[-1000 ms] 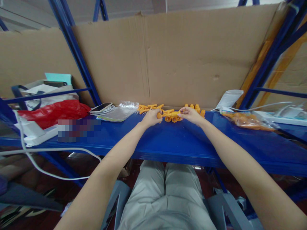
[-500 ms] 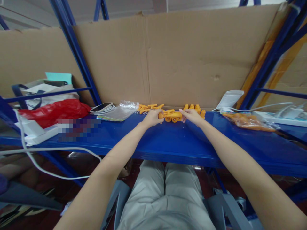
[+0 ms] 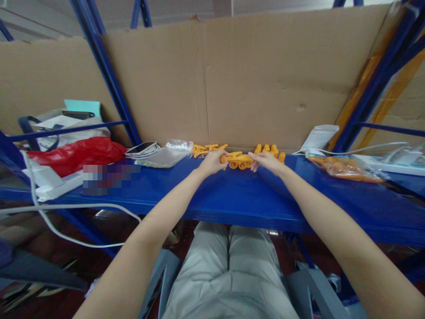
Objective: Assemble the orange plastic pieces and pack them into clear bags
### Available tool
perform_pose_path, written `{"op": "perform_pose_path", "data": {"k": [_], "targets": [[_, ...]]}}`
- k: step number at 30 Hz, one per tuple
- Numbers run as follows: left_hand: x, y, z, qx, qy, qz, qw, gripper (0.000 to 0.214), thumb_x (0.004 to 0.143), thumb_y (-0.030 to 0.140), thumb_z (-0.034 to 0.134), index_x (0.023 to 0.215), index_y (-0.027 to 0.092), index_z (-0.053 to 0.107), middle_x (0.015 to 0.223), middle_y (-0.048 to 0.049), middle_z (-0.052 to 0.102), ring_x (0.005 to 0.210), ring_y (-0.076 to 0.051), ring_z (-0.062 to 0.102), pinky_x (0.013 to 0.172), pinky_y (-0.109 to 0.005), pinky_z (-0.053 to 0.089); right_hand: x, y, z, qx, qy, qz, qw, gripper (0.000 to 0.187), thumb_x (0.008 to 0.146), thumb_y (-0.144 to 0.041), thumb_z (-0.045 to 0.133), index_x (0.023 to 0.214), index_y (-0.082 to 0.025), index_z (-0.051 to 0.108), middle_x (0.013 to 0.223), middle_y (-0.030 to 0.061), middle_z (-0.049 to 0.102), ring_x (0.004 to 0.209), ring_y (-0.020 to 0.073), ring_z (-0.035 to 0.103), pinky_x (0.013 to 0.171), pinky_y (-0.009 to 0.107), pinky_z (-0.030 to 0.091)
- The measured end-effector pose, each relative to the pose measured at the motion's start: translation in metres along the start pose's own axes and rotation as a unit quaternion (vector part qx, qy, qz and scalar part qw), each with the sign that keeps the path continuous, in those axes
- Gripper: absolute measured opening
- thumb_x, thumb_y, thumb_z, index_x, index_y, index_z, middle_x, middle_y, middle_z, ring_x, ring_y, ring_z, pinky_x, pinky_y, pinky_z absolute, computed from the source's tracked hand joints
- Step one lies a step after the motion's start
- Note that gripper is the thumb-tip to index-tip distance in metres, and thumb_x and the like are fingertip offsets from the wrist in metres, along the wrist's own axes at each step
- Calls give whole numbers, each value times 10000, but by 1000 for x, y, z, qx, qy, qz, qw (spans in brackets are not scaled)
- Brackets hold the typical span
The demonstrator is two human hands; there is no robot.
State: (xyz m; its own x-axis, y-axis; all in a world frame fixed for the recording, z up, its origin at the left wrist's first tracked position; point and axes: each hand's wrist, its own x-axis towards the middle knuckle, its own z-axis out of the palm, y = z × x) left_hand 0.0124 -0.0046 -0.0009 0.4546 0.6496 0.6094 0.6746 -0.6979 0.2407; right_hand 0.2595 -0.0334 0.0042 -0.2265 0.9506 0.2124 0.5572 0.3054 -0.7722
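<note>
My left hand (image 3: 212, 163) is closed, its thumb and fingers around a small orange plastic part (image 3: 224, 158). Facing it, my right hand (image 3: 267, 162) pinches the right end of a longer orange plastic piece (image 3: 244, 157). Just beneath that piece lie several round orange caps (image 3: 233, 165) with their hollow ends toward me. Loose orange sticks (image 3: 199, 150) are heaped behind my left hand, with tiny shiny bits among them. Behind my right hand, several orange cap-like parts (image 3: 266, 148) stand in rows, partly hidden by the fingers.
A cardboard sheet (image 3: 252, 79) closes off the back of the blue shelf (image 3: 232, 195). On the left are a clear plastic bag (image 3: 166, 157), a phone (image 3: 143, 148), a red bag (image 3: 83, 155) and white cables. A bag of orange parts (image 3: 345, 168) lies at right.
Both hands stay in nearly the same place, still at the orange parts. The whole view has shifted very slightly.
</note>
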Motion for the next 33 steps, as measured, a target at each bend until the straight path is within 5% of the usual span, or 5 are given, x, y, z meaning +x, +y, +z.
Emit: {"op": "perform_pose_path", "data": {"k": [9,15,21,28,33], "targets": [[0,-5,3,-6,12,10,1000,238,720,150,705,951,161,652,824,-13,712,767,-169,676,765,-298,515,8,10,-2,59,13,-45,997,613,757,-731,653,1083,-213,687,976,156,732,899,321,716,876,588,529],[-1,-5,3,-10,3,10,1000,227,745,156,694,967,155,650,818,-28,716,789,-186,685,774,-318,521,6,9,-2,44,-5,-48,998,605,763,-794,578,810,-202,694,834,163,733,827,326,716,857,610,521],[-1,-3,2,-3,-1,0,1000,236,743,170,702,974,157,658,838,-36,722,789,-192,688,779,-322,526,7,11,0,32,-15,-14,999,714,764,-855,463,829,-190,715,814,218,715,856,376,706,783,626,539],[1,-9,4,-15,17,12,1000,223,733,164,703,952,163,659,848,-26,721,800,-171,679,785,-297,524,11,12,2,80,27,-53,995,550,700,-641,766,1034,-214,669,954,109,722,768,242,708,852,526,563],[1,-9,4,-26,13,13,1000,207,753,174,706,953,164,656,812,-14,713,790,-172,679,773,-299,524,7,9,0,67,19,-66,995,472,713,-640,752,884,-207,673,843,109,724,828,278,710,898,554,531]]}}
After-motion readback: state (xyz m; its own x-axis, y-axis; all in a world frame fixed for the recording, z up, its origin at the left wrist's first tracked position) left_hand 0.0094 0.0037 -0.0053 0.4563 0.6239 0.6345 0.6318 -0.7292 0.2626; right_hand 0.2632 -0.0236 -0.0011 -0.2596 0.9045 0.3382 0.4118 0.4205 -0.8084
